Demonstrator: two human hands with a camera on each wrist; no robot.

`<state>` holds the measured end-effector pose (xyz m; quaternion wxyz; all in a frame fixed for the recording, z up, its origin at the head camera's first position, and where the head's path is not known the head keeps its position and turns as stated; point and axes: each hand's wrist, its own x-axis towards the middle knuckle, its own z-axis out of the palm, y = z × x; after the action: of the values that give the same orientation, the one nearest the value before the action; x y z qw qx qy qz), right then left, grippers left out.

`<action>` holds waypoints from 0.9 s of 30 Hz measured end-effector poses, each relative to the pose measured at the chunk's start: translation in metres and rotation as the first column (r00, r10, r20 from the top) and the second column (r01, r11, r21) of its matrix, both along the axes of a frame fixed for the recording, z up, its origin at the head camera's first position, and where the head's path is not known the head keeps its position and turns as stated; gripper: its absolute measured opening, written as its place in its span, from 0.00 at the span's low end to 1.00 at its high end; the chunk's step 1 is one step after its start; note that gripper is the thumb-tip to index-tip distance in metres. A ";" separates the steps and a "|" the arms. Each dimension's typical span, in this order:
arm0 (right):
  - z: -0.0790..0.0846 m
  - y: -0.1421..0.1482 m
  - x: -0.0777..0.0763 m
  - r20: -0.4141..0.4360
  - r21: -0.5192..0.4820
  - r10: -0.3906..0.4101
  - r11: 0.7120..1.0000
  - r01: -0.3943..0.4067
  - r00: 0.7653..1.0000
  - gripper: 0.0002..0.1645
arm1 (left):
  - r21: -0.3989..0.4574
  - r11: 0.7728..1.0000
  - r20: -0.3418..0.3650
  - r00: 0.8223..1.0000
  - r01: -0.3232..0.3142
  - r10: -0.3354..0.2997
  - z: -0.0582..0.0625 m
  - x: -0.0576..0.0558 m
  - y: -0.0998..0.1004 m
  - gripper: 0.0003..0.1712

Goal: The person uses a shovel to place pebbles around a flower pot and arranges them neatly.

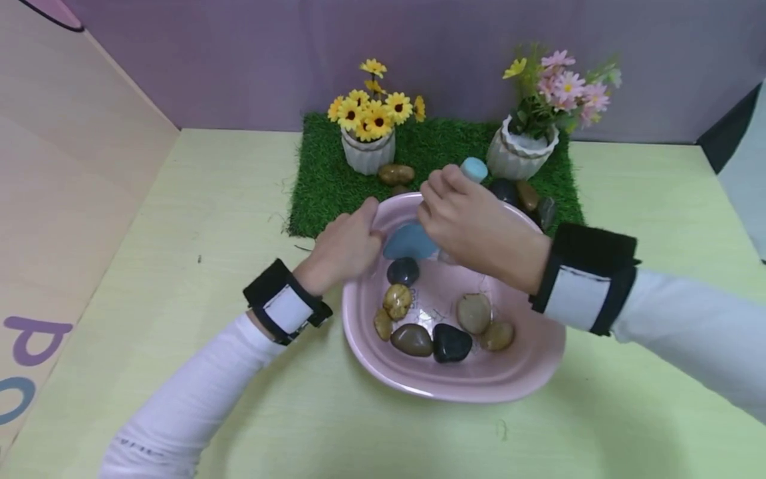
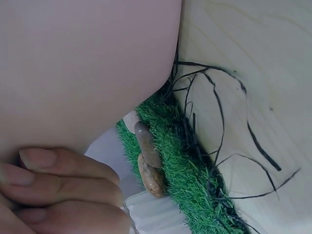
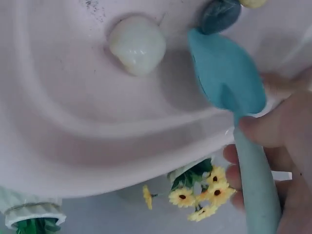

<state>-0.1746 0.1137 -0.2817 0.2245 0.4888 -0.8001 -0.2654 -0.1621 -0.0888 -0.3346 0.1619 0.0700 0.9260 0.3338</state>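
My right hand (image 1: 475, 216) grips the pale handle of a blue toy trowel (image 3: 224, 73), also seen in the head view. Its blade is inside a pink plastic basin (image 1: 455, 391), with the tip against a dark bluish stone (image 1: 403, 271). A whitish stone (image 3: 139, 46) lies on the basin floor beside the blade. On the basin's far left rim, my left hand (image 1: 347, 247) holds on, fingers curled beneath the edge. Several smooth stones, including a black stone (image 1: 451, 343) and a beige stone (image 1: 474, 313), lie along the basin's near side.
Behind the basin lies a green turf mat (image 1: 323, 179). A pot of yellow flowers (image 1: 370, 152) and a pot of pink flowers (image 1: 519, 156) stand on it. Brown stones (image 1: 396, 175) and dark stones rest near the pots. Loose black strands (image 2: 219, 107) trail from the mat's edge.
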 end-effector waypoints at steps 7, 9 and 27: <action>0.005 -0.009 0.000 0.217 0.013 -0.119 0.993 0.119 0.969 0.12 | -0.018 1.000 -0.023 1.000 0.000 0.000 -0.001 -0.001 -0.001 0.15; 0.006 -0.008 -0.002 0.308 0.012 -0.157 0.987 0.162 0.938 0.11 | -0.022 1.000 -0.022 1.000 0.000 -0.001 -0.002 -0.001 -0.001 0.16; 0.003 -0.001 -0.011 0.401 -0.021 -0.047 0.998 0.060 0.915 0.09 | -0.016 1.000 -0.015 1.000 0.000 -0.001 -0.001 0.000 0.000 0.16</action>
<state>-0.1853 0.1125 -0.2785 0.0569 0.5069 -0.8464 -0.1529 -0.1625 -0.0890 -0.3358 0.1557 0.0714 0.9298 0.3257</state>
